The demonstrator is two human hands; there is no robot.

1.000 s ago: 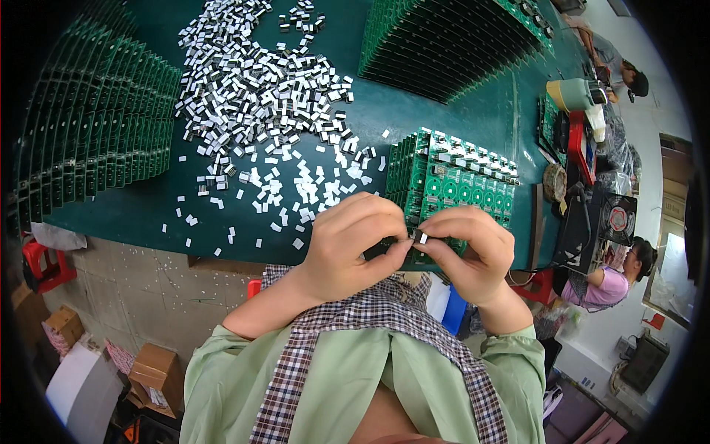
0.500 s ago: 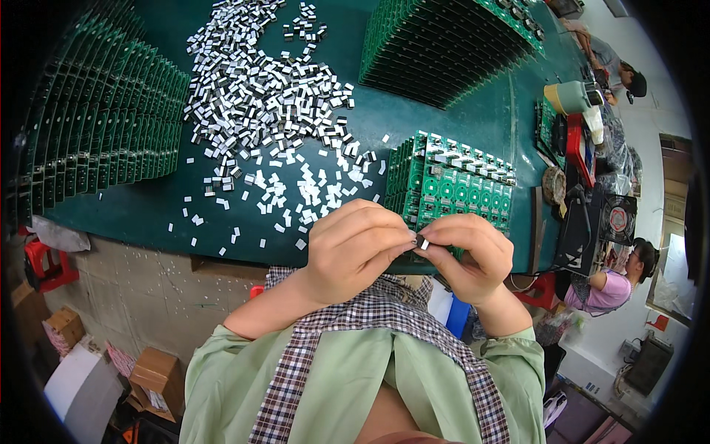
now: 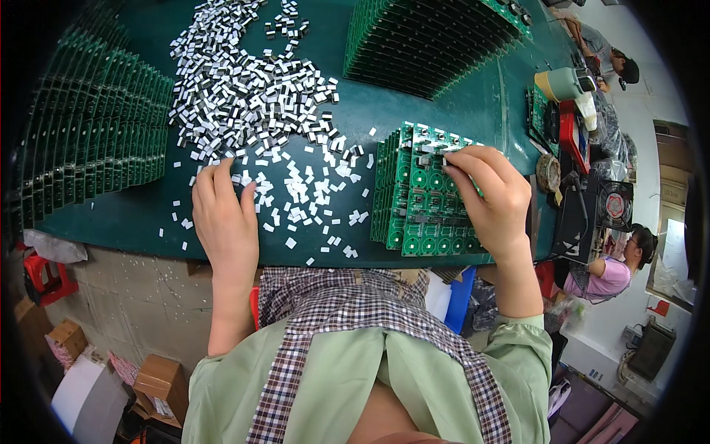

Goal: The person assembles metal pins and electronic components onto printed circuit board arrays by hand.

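Right hand [image 3: 494, 196] closed, thumb and index tip pinching a small dark component [image 3: 445, 161] with a pale face; component sits at the upper part of the nearest green circuit board [image 3: 433, 211], its far end; too small and too covered by the fingertips to tell its long axis or which way it points. Board is the top one of a small stack near the table edge, right of the loose parts; component side faces up toward the person; rows of round pads run left to right, roughly along the table edge; right end hidden by the hand, so cannot tell the board's long axis; edges of the boards beneath show along its left side.

Left hand [image 3: 224, 222] open, thumb apart from index, fingers pointing away from the person at the near edge of a component heap [image 3: 251, 96]; heap parts lie at mixed angles; flat white pieces [image 3: 296, 189] scattered just right of that hand; taller board stacks stand on the green table [image 3: 362, 111], left [image 3: 96, 126] and far side [image 3: 429, 44].
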